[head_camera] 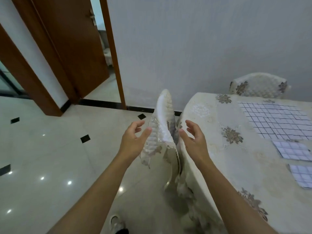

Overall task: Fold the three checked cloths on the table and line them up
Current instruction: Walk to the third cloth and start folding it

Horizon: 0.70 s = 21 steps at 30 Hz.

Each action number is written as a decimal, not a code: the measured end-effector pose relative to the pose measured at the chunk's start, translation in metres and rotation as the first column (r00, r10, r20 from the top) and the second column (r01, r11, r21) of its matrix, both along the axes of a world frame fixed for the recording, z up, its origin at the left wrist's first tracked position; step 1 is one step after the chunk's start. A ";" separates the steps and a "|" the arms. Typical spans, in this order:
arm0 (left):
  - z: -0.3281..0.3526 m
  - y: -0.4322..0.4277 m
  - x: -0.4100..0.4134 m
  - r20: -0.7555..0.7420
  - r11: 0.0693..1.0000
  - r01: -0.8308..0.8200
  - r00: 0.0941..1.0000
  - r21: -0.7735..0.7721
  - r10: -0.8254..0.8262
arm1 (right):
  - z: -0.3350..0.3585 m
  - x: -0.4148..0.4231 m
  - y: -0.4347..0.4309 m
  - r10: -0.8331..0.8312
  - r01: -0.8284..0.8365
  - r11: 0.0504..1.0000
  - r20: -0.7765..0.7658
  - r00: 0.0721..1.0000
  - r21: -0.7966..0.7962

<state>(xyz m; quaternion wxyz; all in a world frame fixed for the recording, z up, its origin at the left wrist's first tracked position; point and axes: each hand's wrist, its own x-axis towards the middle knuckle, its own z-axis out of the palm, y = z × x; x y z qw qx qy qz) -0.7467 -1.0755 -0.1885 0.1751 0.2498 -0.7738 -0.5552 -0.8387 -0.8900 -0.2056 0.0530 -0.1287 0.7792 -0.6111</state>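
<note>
Head view shows my left hand (133, 139) and right hand (192, 137) spread open, holding nothing, by the chair (164, 122) left of the table (211, 125), where the checked cloths (276, 120) seem unfolded or barely started.

Left hand (133, 141): raised at centre frame, palm turned inward toward the right, fingers spread and loosely curled, holding nothing.
Right hand (194, 141): level with the left, palm turned inward toward it, fingers parted, holding nothing.
Forearms: both bare, reaching up from the lower edge, converging toward the hands.
Gap: hands well apart, facing each other.
</note>
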 end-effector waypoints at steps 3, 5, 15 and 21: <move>-0.003 -0.048 -0.038 -0.019 0.998 0.061 0.998 -0.002 -0.061 | 0.001 -0.021 -0.044 -0.054 0.054 0.999 -0.024 0.998 0.003; 0.002 -0.083 -0.066 -0.031 0.994 0.112 0.993 0.017 -0.111 | 0.006 -0.037 -0.073 -0.117 0.117 0.993 -0.023 0.993 0.004; -0.002 -0.203 -0.188 -0.035 0.939 0.337 0.941 0.065 -0.335 | 0.005 -0.124 -0.178 -0.310 0.311 0.949 -0.028 0.950 0.054; -0.018 -0.260 -0.299 -0.001 0.929 0.368 0.930 0.039 -0.368 | -0.018 -0.223 -0.231 -0.382 0.382 0.924 0.016 0.924 0.012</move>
